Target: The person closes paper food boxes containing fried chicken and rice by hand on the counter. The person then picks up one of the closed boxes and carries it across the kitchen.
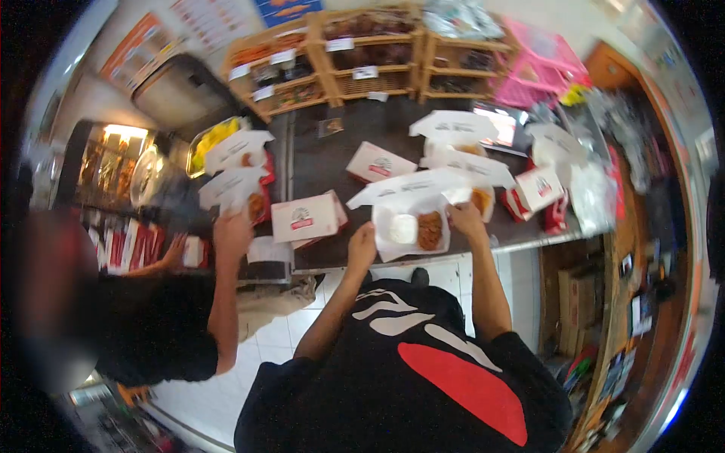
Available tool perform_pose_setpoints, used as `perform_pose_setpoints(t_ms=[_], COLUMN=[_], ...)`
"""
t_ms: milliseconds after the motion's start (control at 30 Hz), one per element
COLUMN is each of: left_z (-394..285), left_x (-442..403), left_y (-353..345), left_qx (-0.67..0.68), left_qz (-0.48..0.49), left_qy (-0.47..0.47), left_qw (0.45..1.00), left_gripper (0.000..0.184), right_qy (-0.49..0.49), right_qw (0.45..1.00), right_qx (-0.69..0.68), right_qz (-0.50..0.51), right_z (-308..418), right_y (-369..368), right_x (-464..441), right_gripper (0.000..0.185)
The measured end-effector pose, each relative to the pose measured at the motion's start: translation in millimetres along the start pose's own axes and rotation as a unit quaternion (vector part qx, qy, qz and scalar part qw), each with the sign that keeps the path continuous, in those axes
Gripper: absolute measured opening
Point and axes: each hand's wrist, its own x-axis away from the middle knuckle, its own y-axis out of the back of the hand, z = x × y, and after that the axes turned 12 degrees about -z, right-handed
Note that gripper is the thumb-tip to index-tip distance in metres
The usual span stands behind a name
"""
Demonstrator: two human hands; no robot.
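Near the counter's front edge is an open white takeaway box (413,254), its printed lid (400,190) folded up at the back. White rice (402,227) lies in its left part and a brown fried piece, like fried chicken (430,229), in its right. My left hand (362,246) is closed on the box's left side. At the upper right corner my right hand (466,217) grips the same box; its fingertips are partly hidden. Close behind that hand stands another open box (482,198) with orange-brown food.
Closed boxes (306,218) lie to the left, with another closed box (381,162) behind. More open boxes (453,124) stand at the back. A co-worker's hand (233,230) is at an open box (236,186) on the left. Wooden racks (370,60) and a pink basket (540,64) line the wall.
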Motion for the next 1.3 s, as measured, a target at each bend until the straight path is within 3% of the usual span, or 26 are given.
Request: perform_pose_setpoints(t_ms=[67, 200, 267, 367, 600, 700, 733, 800, 833, 900, 967, 1067, 1200, 1300], left_z=[-6.0, -12.9, -3.0, 1.9, 50.8, 36.9, 36.6, 32.6, 24.6, 43.3, 14.8, 20.0, 31.9, 36.6], left_x=[-0.3, -1.2, -2.7, -3.1, -20.4, -18.4, -18.2, -12.5, -9.9, -15.2, -8.7, -11.0, -9.4, -13.3], left_y=[2.9, 7.6, 8.4, 7.9, -0.5, 3.8, 4.1, 6.0, 6.1, 3.1, 8.1, 9.3, 3.0, 1.2], left_qx=[-0.087, -0.077, -0.093, -0.091, -0.035, -0.046, -0.053, -0.055, -0.049, -0.019, -0.038, -0.066, -0.025, -0.031], left_qz=[-0.014, 0.016, 0.017, 0.021, 0.032, 0.031, 0.028, 0.029, 0.033, 0.029, 0.029, 0.020, 0.020, 0.024], left_qy=[-0.021, -0.025, -0.060, -0.029, -0.005, -0.009, -0.009, 0.004, 0.014, -0.005, 0.023, 0.014, 0.019, 0.033], left_qw=[0.996, 0.997, 0.994, 0.995, 0.999, 0.998, 0.998, 0.998, 0.998, 0.999, 0.999, 0.998, 0.999, 0.999], left_gripper=[0.033, 0.029, 0.029, 0.029, 0.031, 0.031, 0.031, 0.031, 0.031, 0.031, 0.031, 0.032, 0.032, 0.032], right_qy=[0.014, 0.122, 0.095, -0.127, -0.067, -0.063, 0.162, 0.166, 0.207, 0.186, 0.179, 0.146, 0.186, 0.164], right_qw=[1.000, 0.986, 0.988, 0.987, 0.986, 0.996, 0.974, 0.945, 0.906, 0.901, 0.882, 0.870, 0.848, 0.858], right_qx=[0.024, 0.116, 0.109, -0.077, -0.127, -0.056, 0.024, 0.183, 0.272, 0.368, 0.434, 0.462, 0.477, 0.472], right_qz=[-0.002, -0.020, -0.047, 0.065, 0.079, 0.040, -0.155, -0.213, -0.252, -0.131, -0.045, -0.085, -0.136, -0.117], right_z=[6.4, -5.7, -34.8, -19.0, -25.8, -54.2, -64.5, -45.0, -47.1, -44.0, -39.6, -81.4, -99.0, -99.6], right_y=[-0.3, -11.7, -31.4, -10.0, -8.8, 1.9, 7.7, 26.5, 22.1, 24.6, 29.1, 5.1, 2.7, -0.7], right_x=[2.6, 7.8, 2.6, 0.7, 8.0, -28.2, -41.4, -61.0, -71.7, -77.4, -78.1, -101.6, -98.4, -101.9], right_gripper=[0.039, 0.047, 0.055, 0.058, 0.049, 0.041, 0.034, 0.021, 0.017, 0.017, 0.020, 0.021, 0.024, 0.024])
